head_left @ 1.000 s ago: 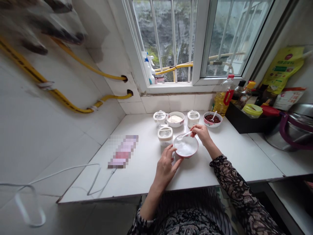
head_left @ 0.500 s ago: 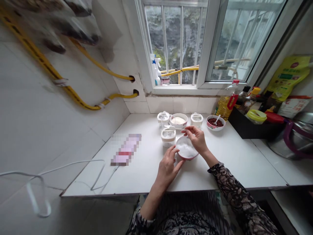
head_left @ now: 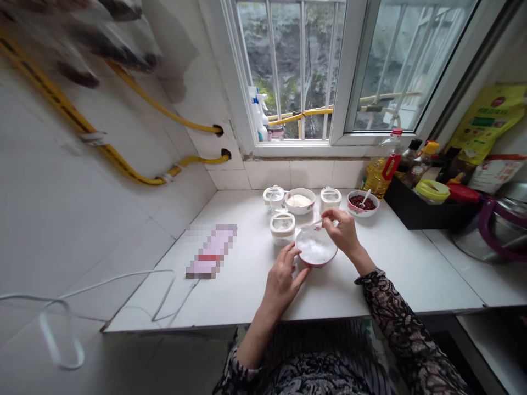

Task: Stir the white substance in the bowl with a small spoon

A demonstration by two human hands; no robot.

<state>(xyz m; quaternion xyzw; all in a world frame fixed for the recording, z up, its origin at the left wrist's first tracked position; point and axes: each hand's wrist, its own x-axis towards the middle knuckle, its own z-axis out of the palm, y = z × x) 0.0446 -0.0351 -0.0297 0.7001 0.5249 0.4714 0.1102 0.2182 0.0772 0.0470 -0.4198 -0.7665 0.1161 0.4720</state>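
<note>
We observe a white, smooth-topped counter (head_left: 230,296) bearing all items listed. At its right stands a black rectangular box (head_left: 405,209) of bottles and jars. Just left of it is a clear plastic bottle of yellow oil (head_left: 375,171) with a red cap and handle. Our left hand (head_left: 283,278) is clamped, fingers and thumb curved, on the near-left side of a round white bowl with a pink-red outside (head_left: 316,266). Our right hand (head_left: 341,230), thumb and fingertips together, is above the bowl's far-right rim. The bowl, holding white material, is centred before us; we cannot tell whether its base touches the counter. Just left of it is a squarish lidded jar with a cream band (head_left: 282,232). The right fingertips grip a slender white utensil (head_left: 317,223); its far end is indistinct.
</note>
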